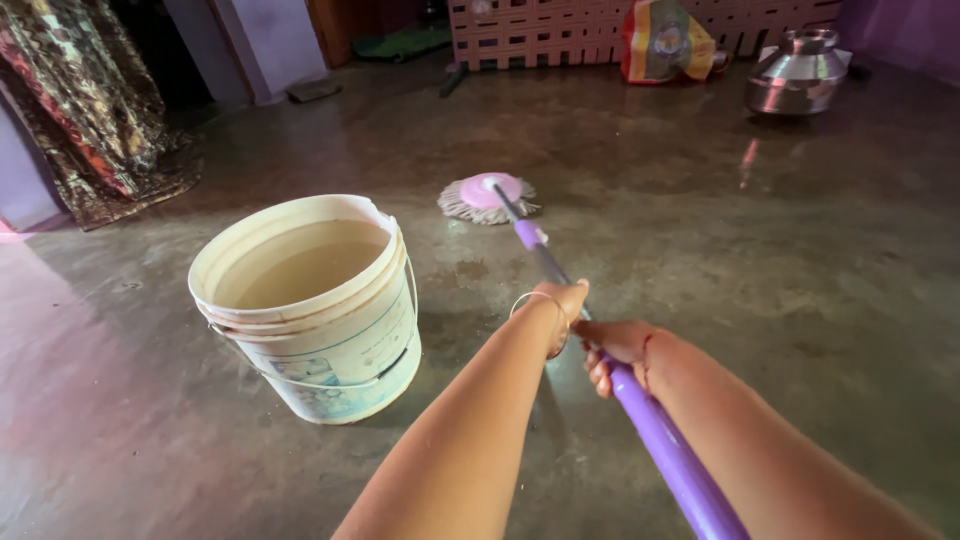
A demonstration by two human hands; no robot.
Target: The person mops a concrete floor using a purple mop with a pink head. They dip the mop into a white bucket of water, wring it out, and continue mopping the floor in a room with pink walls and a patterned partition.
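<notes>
Purple mop handle (660,440), pink mop head (488,196), cream bucket (315,310).

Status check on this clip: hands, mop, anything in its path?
Left hand and right hand both gripping mop handle. Mop head flat on wet floor. Bucket left of handle, clear.

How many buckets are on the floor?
1. The cream plastic bucket, with murky water inside, stands on the wet concrete floor, left of the purple mop handle that both hands hold. Others could sit outside the picture.

Glossy purple plastic mop handle (660,440), matt cream plastic bucket (340,340), wet-sheened concrete floor (700,230).
</notes>
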